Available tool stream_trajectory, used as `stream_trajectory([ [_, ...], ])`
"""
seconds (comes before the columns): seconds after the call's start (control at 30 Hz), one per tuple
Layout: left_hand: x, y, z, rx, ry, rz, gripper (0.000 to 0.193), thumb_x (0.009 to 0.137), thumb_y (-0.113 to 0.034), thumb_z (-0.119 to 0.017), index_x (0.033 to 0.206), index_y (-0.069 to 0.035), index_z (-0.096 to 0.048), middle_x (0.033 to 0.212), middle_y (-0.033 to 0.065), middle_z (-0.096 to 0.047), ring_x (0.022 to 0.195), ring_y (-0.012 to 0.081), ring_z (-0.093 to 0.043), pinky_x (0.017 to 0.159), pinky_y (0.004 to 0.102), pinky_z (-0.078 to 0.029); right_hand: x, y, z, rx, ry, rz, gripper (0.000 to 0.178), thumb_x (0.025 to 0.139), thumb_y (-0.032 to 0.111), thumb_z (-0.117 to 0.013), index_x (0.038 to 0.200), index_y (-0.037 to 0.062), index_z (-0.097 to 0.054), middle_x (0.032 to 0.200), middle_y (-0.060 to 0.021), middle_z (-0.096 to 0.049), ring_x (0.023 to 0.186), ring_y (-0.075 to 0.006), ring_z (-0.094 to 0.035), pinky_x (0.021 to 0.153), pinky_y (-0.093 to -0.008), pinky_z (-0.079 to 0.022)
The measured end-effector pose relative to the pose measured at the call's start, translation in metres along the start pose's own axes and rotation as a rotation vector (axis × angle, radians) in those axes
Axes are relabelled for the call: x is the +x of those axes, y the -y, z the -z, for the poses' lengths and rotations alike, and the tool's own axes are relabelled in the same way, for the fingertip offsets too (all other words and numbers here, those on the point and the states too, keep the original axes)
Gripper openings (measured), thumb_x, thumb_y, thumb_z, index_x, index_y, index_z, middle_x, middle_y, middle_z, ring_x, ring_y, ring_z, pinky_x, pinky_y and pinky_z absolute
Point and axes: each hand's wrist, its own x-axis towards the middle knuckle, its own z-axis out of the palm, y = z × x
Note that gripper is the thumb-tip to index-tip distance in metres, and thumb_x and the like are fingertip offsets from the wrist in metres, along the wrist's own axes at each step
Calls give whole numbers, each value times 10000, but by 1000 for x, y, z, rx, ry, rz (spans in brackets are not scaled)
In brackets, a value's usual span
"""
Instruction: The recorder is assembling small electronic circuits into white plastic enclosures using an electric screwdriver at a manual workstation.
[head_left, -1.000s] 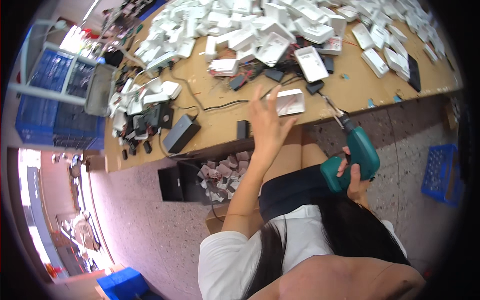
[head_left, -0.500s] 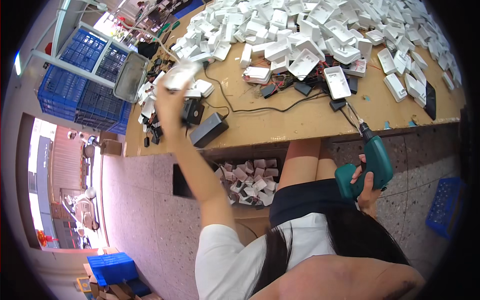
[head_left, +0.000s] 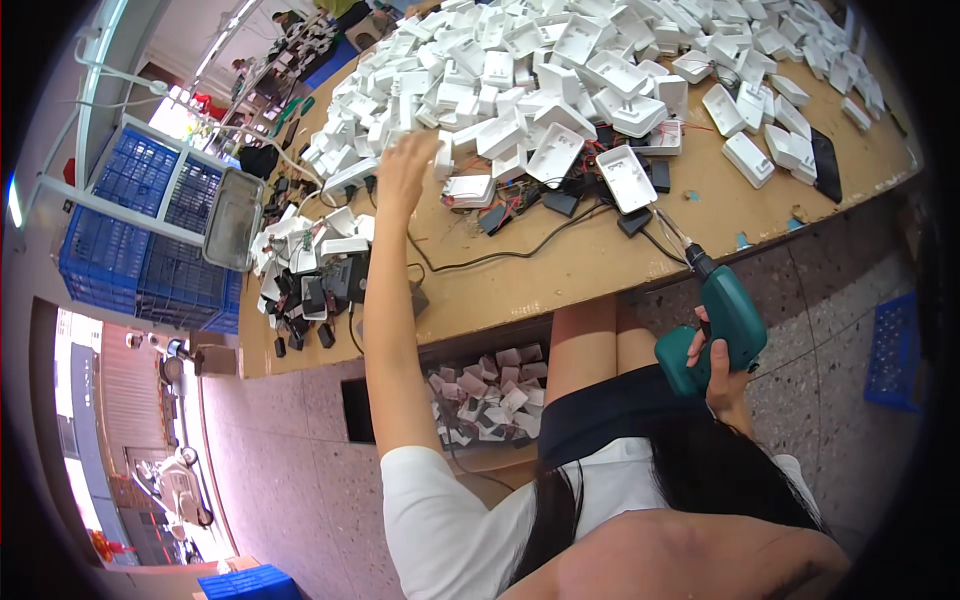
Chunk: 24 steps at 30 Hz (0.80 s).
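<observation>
My left hand [head_left: 406,172] reaches over the table to the near left edge of a big heap of white plastic housings [head_left: 497,70]. Its fingers are outstretched and slightly smeared, and nothing shows in them. My right hand [head_left: 724,372] is wrapped round the grip of a green cordless drill [head_left: 735,308], held at the table's front edge. The drill's long thin bit points up and left, its tip close to an open white housing [head_left: 627,179]. Beneath that housing lie black boxes and thin red wires.
A black cable [head_left: 500,258] runs across the cardboard-covered table [head_left: 480,295]. Black adapters and white housings pile up at the left [head_left: 310,285]. A dark phone-like slab [head_left: 826,168] lies at the right. Under the table stands a box of white parts [head_left: 500,390]. Blue crates [head_left: 110,240] stand at left.
My left hand has let go of a white housing over the left pile and moved right, to the big heap. The view has shifted. My right hand keeps hold of the drill.
</observation>
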Motion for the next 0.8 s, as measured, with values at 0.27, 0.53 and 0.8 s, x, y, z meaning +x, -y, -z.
stream_trajectory([
  [0.27,20,3,-37,227,67,-284,213,905,-92,-619,1062,-183,-731,1223,60,-663,1215,278,-592,945,417,-488,13,0,36,-29,20,11,451,1078,322,-487,1348,-34,-551,1340,-144,-585,788,-137,-597,628,-286,-509],
  [0.53,-4,-141,-2,-182,-179,-74,212,871,-17,-674,1074,-72,-650,958,137,-681,807,353,-670,695,455,-536,35,-43,54,-18,-37,-23,436,1076,303,-490,1336,-39,-562,1314,-161,-594,765,-139,-597,616,-285,-500],
  [0.8,-61,-293,-45,-195,-48,-66,175,913,-186,-725,928,-87,-582,872,71,-566,836,277,-612,707,402,-494,39,-51,56,45,10,49,455,1069,266,-529,1383,-60,-578,875,-96,-635,707,-132,-583,684,-288,-502],
])
